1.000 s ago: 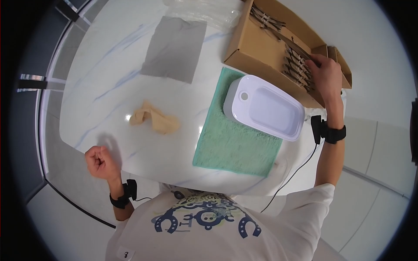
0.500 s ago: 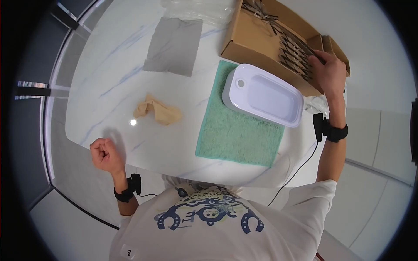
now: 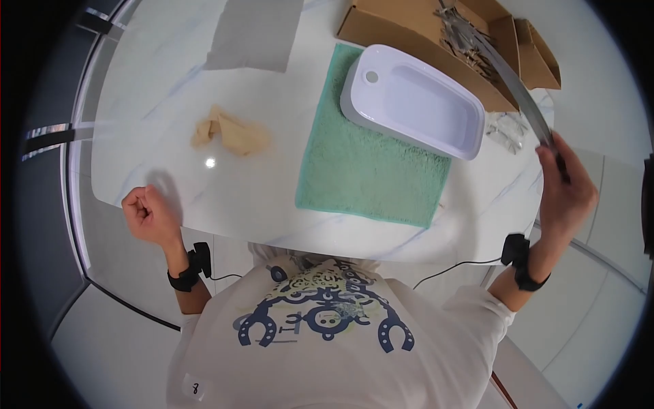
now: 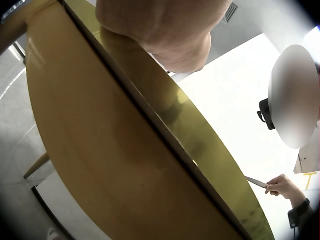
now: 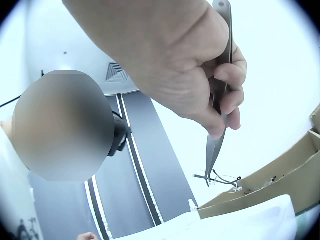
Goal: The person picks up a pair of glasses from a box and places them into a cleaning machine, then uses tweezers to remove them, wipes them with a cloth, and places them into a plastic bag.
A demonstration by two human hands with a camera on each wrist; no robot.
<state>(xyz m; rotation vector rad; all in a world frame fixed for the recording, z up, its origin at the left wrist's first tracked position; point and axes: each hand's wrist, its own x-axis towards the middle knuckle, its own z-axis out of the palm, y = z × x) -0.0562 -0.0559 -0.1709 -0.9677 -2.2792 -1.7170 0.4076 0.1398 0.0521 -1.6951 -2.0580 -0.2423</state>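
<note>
Long metal tweezers [image 3: 518,88] are gripped by my right hand [image 3: 569,194], their far end reaching back over the cardboard box [image 3: 395,31]. In the right wrist view, the fingers of that hand [image 5: 185,65] wrap round the tweezers [image 5: 215,145], and a thin dark tied bundle [image 5: 227,180] shows at the tips. Several dark bundles [image 3: 470,51] lie in the box. My left hand [image 3: 151,215], fingers curled and nothing visible in it, is at the table's left front edge; the left wrist view shows part of it [image 4: 165,30] above the table edge.
A white plastic tub [image 3: 422,102] sits on a green cloth [image 3: 371,177] mid-table. To the left lie a crumpled tan cloth [image 3: 235,133] and a flat grey sheet [image 3: 253,34]. Clear plastic wrap [image 3: 507,131] lies right of the tub.
My right hand has moved away from the box, toward the body and right, bringing the tweezers with it. The head view has shifted; my left hand stays curled.
</note>
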